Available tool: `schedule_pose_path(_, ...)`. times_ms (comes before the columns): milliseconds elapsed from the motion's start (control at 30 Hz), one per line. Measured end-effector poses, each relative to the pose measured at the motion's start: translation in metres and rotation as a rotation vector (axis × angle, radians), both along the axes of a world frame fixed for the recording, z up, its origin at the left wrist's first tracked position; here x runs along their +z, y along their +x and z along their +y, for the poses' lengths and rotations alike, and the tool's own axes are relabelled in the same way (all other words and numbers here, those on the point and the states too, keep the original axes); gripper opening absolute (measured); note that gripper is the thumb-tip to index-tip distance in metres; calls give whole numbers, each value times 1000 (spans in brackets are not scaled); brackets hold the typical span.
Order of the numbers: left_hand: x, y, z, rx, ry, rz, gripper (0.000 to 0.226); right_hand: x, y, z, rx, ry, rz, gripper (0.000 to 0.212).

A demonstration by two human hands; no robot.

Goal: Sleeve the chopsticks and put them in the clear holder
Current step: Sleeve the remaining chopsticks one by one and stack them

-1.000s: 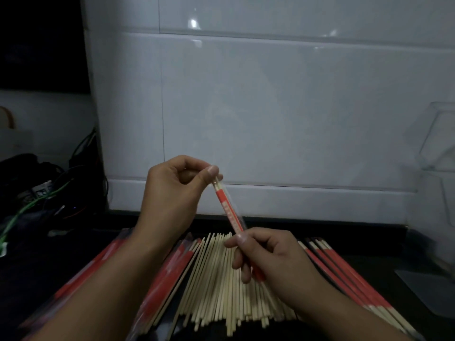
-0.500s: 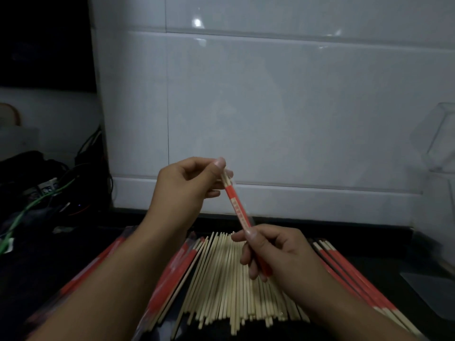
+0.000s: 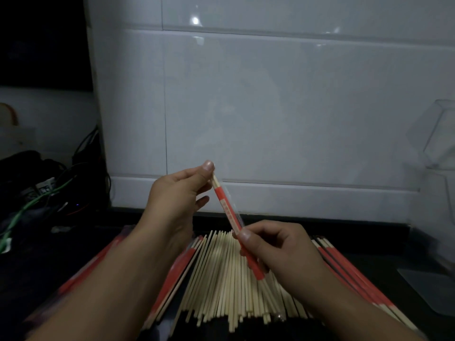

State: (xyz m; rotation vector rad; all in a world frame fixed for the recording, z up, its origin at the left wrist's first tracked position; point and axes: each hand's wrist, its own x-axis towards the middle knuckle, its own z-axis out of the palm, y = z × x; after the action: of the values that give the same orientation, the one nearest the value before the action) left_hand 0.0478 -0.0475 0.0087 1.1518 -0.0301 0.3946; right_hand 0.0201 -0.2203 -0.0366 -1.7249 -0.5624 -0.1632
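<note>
Above the counter I hold a chopstick pair in a red sleeve (image 3: 227, 210), tilted with its top toward the left. My left hand (image 3: 179, 195) pinches the bare wooden tips sticking out at the top. My right hand (image 3: 278, 249) grips the lower half of the sleeve. Below lies a pile of bare wooden chopsticks (image 3: 221, 279). Empty red sleeves (image 3: 174, 279) lie to its left, sleeved pairs (image 3: 352, 274) to its right. The clear holder (image 3: 438, 136) stands at the far right against the wall.
A white tiled wall (image 3: 270, 107) rises directly behind the dark counter. Tangled cables and dark gear (image 3: 44, 193) fill the left side. A clear flat plastic piece (image 3: 430, 289) lies on the counter at the lower right.
The left fingers have slid to the very top, and a short bit of bare wood now shows above the red sleeve. The right hand keeps its grip.
</note>
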Motion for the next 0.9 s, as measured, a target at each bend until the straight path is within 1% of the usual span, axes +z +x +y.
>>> schedule_pose_path(67, -2, -2, -5, 41, 3, -7, 24, 2, -2, 1, -16, -22, 2, 13)
schedule_pose_path(133, -4, -5, -12, 65, 67, -15, 25, 7, -2, -3, -55, -64, 18, 12)
schedule_pose_path(200, -6, -5, -13, 96, 216, -30, 35, 16, 2, -14, -143, -110, 73, 14)
schedule_pose_path(233, -7, -4, -10, 141, 321, -50, 41, 22, 6, -25, -199, -146, 99, 14)
schedule_pose_path(267, -9, -2, -6, 221, 468, -82, 44, 26, 11, -38, -260, -206, 116, 14)
schedule_pose_path(333, -14, 4, 5, 433, 931, -123, 39, 31, 22, -67, -381, -450, 127, 9)
schedule_pose_path(367, -16, 6, 10, 505, 1161, -113, 34, 30, 28, -81, -425, -597, 151, 7)
schedule_pose_path(400, -19, 9, 15, 531, 1337, -64, 30, 28, 33, -92, -456, -719, 195, 5)
schedule_pose_path(467, -24, 12, 20, 460, 1561, 111, 28, 23, 41, -108, -492, -851, 289, 3)
schedule_pose_path(533, -30, 13, 21, 335, 1753, 275, 32, 19, 46, -113, -525, -914, 336, 5)
schedule_pose_path(600, -35, 14, 21, 234, 1848, 362, 38, 16, 50, -114, -544, -965, 350, 12)
schedule_pose_path(700, -38, 12, 21, 185, 1938, 407, 29, 12, 53, -112, -548, -1023, 349, 21)
schedule_pose_path(767, -42, 15, 24, 171, 1943, 401, 23, 8, 54, -112, -577, -1112, 310, 19)
schedule_pose_path(800, -44, 16, 26, 169, 1936, 404, 27, 8, 54, -112, -598, -1142, 268, 16)
schedule_pose_path(833, -46, 18, 27, 166, 1933, 413, 31, 8, 54, -110, -613, -1143, 213, 14)
schedule_pose_path(900, -49, 22, 29, 161, 1921, 432, 35, 9, 53, -104, -610, -1072, 81, 5)
